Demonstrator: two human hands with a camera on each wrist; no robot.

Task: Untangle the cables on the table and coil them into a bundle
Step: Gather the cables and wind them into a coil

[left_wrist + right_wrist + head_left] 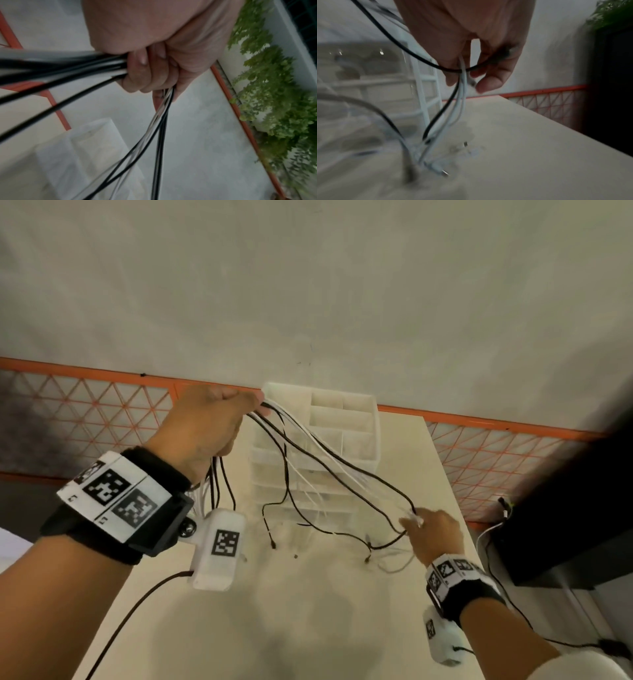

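Several black and white cables [329, 470] hang in the air between my two hands above the cream table [308, 611]. My left hand [209, 426] is raised at the left and grips a bunch of them in a fist; the left wrist view shows its fingers [145, 73] curled round the cables [161, 121]. My right hand [431, 529] is lower at the right and pinches the strands [462, 86] between thumb and fingertips [489, 83]. Loose cable ends with plugs [444, 172] dangle down to the table top.
A white plastic drawer organiser [329, 446] stands at the table's far side, behind the hanging cables. An orange lattice railing [85, 419] runs behind it. A dark cabinet [565, 525] with its own cords sits off the right edge. Green plants [267, 94] grow beyond the railing.
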